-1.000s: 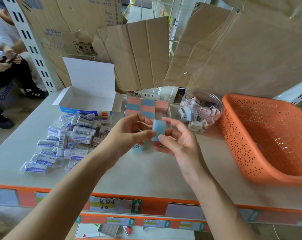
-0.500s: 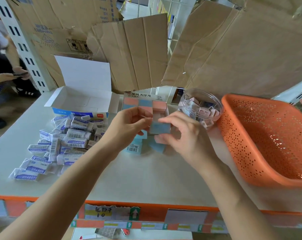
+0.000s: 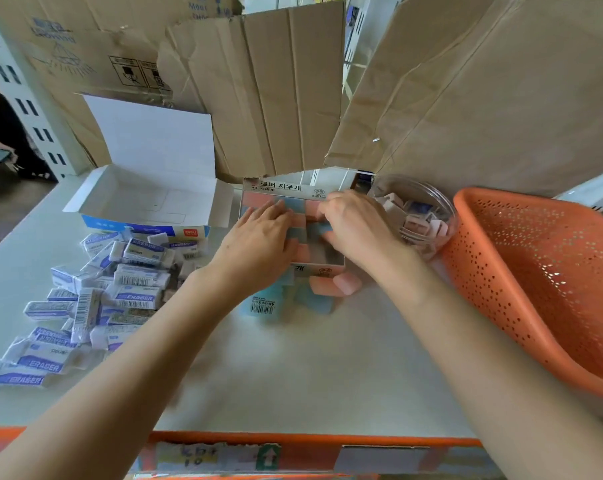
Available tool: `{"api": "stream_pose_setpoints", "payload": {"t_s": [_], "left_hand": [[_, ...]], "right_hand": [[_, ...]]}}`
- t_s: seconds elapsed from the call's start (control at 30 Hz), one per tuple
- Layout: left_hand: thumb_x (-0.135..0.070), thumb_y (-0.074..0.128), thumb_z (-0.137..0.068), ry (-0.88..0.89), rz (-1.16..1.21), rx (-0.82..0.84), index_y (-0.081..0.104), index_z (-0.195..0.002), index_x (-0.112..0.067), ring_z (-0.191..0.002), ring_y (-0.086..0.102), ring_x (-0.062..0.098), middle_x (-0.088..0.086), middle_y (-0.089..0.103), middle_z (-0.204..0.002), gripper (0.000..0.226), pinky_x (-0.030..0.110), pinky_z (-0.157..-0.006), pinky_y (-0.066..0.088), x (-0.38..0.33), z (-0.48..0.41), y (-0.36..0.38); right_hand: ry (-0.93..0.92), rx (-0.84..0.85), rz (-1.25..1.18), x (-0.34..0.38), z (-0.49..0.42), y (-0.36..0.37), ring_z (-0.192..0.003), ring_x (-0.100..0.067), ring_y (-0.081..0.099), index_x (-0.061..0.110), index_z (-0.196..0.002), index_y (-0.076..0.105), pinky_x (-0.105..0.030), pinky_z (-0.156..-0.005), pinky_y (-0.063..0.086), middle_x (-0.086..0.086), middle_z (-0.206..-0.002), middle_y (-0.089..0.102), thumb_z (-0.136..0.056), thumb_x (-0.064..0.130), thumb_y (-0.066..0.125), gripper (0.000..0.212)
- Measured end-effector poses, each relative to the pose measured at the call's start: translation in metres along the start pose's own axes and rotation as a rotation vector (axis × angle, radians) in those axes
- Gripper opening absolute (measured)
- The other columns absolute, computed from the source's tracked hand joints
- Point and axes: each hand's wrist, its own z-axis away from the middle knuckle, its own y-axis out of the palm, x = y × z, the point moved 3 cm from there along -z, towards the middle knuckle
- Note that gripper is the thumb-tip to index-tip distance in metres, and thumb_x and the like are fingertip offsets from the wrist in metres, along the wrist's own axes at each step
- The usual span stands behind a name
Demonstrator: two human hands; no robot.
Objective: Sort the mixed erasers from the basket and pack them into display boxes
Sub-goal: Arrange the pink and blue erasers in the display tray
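Now that the blue eraser (image 3: 321, 229) has come down from mid-air into the display box (image 3: 282, 189), one more slot is filling.
Flat on the packed rows, the left hand (image 3: 258, 244) steadies them. The right hand (image 3: 358, 230) seems to pinch the eraser into the gap, but its fingers hide the seating. Loose erasers (image 3: 345, 284) wait just before the box.

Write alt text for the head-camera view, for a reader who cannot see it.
The left hand rests on pink and blue erasers in a display box while the right hand pinches a blue eraser over it. Wrapped white erasers lie left, an orange basket right.
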Motion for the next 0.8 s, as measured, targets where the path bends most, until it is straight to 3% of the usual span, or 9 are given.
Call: {"api": "stream_pose_setpoints", "payload": {"t_s": [0.17, 0.37, 0.53, 0.63, 0.8], "left_hand": [[-0.028, 0.036, -0.098, 0.001, 0.015, 0.016, 0.035, -0.14, -0.009, -0.142, 0.014, 0.019, 0.005, 0.019, -0.154, 0.046, 0.031, -0.114, 0.006, 0.002, 0.001, 0.0], [-0.03, 0.033, -0.099, -0.005, 0.009, 0.027, 0.029, -0.143, -0.012, -0.143, 0.009, 0.018, 0.004, 0.015, -0.155, 0.048, 0.03, -0.114, 0.002, 0.003, 0.001, 0.002], [-0.03, 0.032, -0.099, -0.001, 0.004, 0.025, 0.029, -0.143, -0.011, -0.143, 0.009, 0.018, 0.005, 0.015, -0.155, 0.048, 0.031, -0.114, 0.002, 0.003, 0.002, 0.003], [-0.03, 0.032, -0.099, 0.0, 0.0, 0.026, 0.028, -0.143, -0.011, -0.143, 0.009, 0.018, 0.005, 0.015, -0.155, 0.048, 0.031, -0.114, 0.002, 0.003, 0.002, 0.004], [-0.031, 0.032, -0.099, 0.0, 0.009, 0.017, 0.028, -0.144, -0.012, -0.143, 0.01, 0.018, 0.004, 0.016, -0.155, 0.049, 0.031, -0.115, 0.003, 0.004, 0.002, 0.005]], "right_hand": [[0.018, -0.028, -0.031, 0.002, 0.0, 0.004, -0.093, -0.029, 0.058, 0.007, -0.097, 0.064, -0.032, -0.068, 0.036, -0.007, -0.098, 0.057, -0.083, 0.006, 0.06, 0.014], [0.006, -0.111, 0.007, 0.004, 0.002, 0.005, -0.088, -0.028, 0.059, 0.01, -0.09, 0.066, -0.029, -0.063, 0.031, -0.005, -0.094, 0.06, -0.082, 0.002, 0.059, 0.014], [0.022, -0.102, -0.02, 0.007, 0.001, 0.016, -0.071, -0.031, 0.062, 0.004, -0.068, 0.064, -0.028, -0.057, 0.035, -0.012, -0.072, 0.061, -0.066, -0.009, 0.068, 0.014], [0.01, -0.076, 0.041, 0.007, 0.001, 0.014, -0.081, -0.031, 0.062, 0.008, -0.082, 0.066, -0.029, -0.061, 0.03, -0.01, -0.083, 0.064, -0.078, -0.003, 0.059, 0.014], [0.001, -0.035, 0.096, 0.007, -0.002, 0.012, -0.088, -0.03, 0.062, 0.013, -0.092, 0.065, -0.03, -0.066, 0.039, -0.008, -0.093, 0.066, -0.085, 0.006, 0.055, 0.014]]}}
